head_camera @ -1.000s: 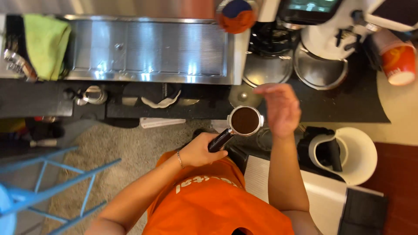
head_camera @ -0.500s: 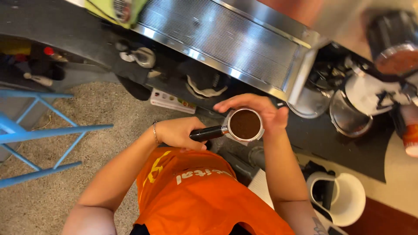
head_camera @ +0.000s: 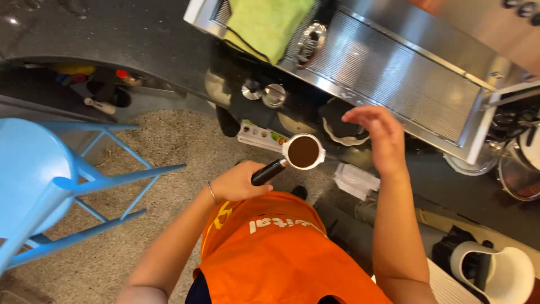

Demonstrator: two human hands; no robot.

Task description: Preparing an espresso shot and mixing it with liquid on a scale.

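Left hand (head_camera: 239, 183) grips a coffee-filled portafilter (head_camera: 302, 152) by its handle — right hand (head_camera: 378, 135) hovers beside it.

Upper right, the machine (head_camera: 394, 67) top is ribbed, shiny metal. A soft green cloth (head_camera: 264, 25) lies on it. The portafilter (head_camera: 302, 152) has a polished metal rim, matt grounds and a glossy black handle. The floor (head_camera: 169, 146) looks rough, speckled.

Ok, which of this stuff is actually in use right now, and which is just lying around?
In use:
- portafilter filled with ground coffee, handle gripped by the left hand
- right hand, open, above the espresso machine

Lying about:
- green cloth
- blue stool
- white jug
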